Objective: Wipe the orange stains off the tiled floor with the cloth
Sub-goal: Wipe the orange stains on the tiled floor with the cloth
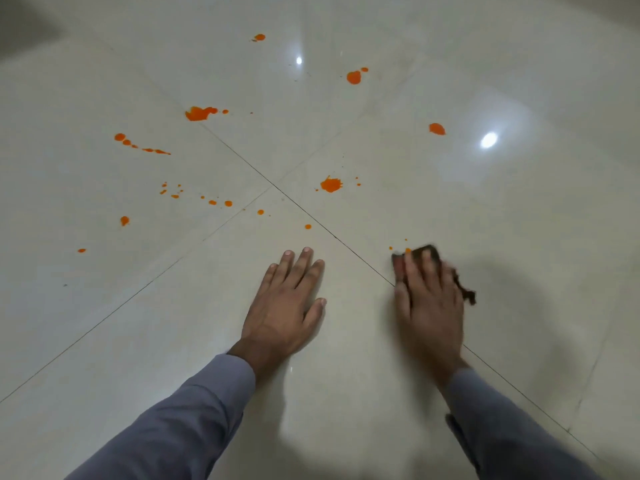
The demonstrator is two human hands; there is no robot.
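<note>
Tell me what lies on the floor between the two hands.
Head view: between the left hand and the right hand pressing the cloth is bare tile, crossed by a dark grout line; no stains.

Dim; lamp glare on floor [489, 140]; right hand [429, 306] blurred.

Lamp glare, shadows and a few specks

2 bright light reflections show on the floor [104, 323]: a small reflection [299, 60] at the upper middle and a larger reflection [489, 139] well apart from it on the right, ringed by a pale hazy glow [485, 161]. A dark grey patch [20, 26] fills the top-left corner. A soft rounded shadow [540, 289] lies at the right, and a fainter shadow [311, 420] spreads across the lower middle. 1 tiny dark speck [65, 285] sits at the left; what it is cannot be told.
</note>
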